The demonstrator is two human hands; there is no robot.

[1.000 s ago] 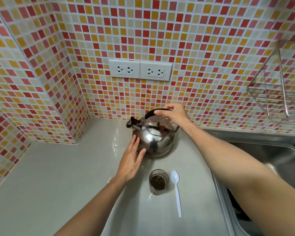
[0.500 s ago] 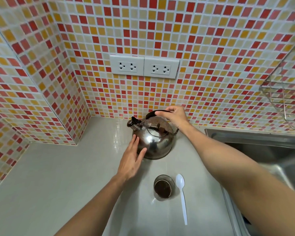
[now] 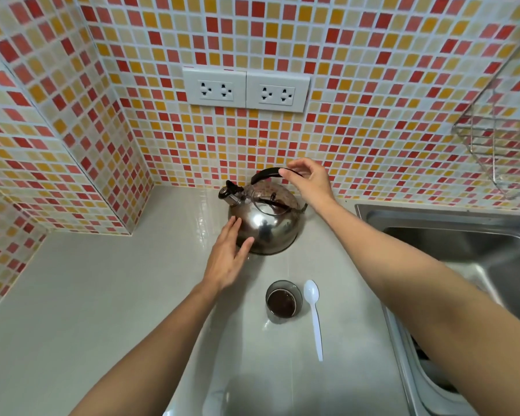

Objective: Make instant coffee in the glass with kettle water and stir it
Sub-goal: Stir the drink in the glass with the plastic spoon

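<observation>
Spoon: the white plastic spoon (image 3: 313, 316) lay nearest the person on the pale surface (image 3: 72, 310), bowl toward the wall, handle toward the front edge, just right of the glass and apart from it.
Glass: the glass (image 3: 282, 301) stood upright between the front edge and the kettle, dark coffee granules in its bottom; no water appeared to be in it yet.
Left hand: the left hand (image 3: 227, 256) was open and flat, fingertips resting on the lower left flank of the kettle, grasping nothing.
Kettle: the steel kettle (image 3: 266, 219) sat near the back edge of the surface by the tiled wall (image 3: 357, 85), spout pointing left, its black handle (image 3: 266, 174) arching left to right over the lid.
Right hand: the right hand (image 3: 308, 181) hovered at the right end of the handle, its grip half curled and open, thumb and fingertips at the handle but not clenched around it.
Key relation: the handle lay directly beneath and to the left of the right hand, which was the nearer hand to it; the glass lay toward the front edge from the kettle, so a pour would likely need the kettle lifted and its spout swung toward the glass.
Sink: the steel sink (image 3: 463, 235) bordered the right edge of the surface.
</observation>
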